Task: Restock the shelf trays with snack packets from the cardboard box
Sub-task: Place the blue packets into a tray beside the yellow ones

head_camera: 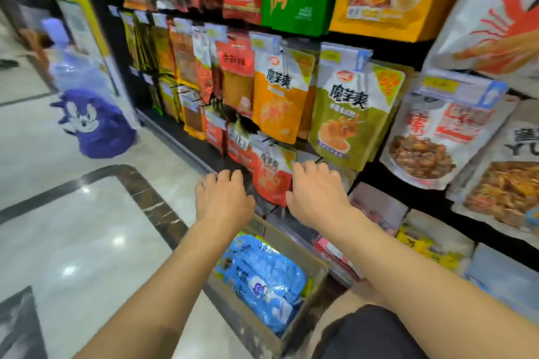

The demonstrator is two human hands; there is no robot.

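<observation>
An open cardboard box (316, 269) stands on the floor against the shelf foot, with several blue snack packets (262, 280) inside. Both my hands are raised above it at the low row of hanging packets, backs toward me. My left hand (223, 198) has its fingers bent down over a dark gap in the rack. My right hand (316, 192) has its fingertips at a peg and a grey packet top. A red packet (269, 178) hangs between the two hands. The palms are hidden, so any grip is unclear.
Orange (278, 96) and green (347, 114) packets hang on pegs just above my hands. Flat packets (376, 204) lie in low trays to the right. A purple cartoon figure (93, 122) stands on the glossy floor at the left. My dark-clad knee (367, 332) is beside the box.
</observation>
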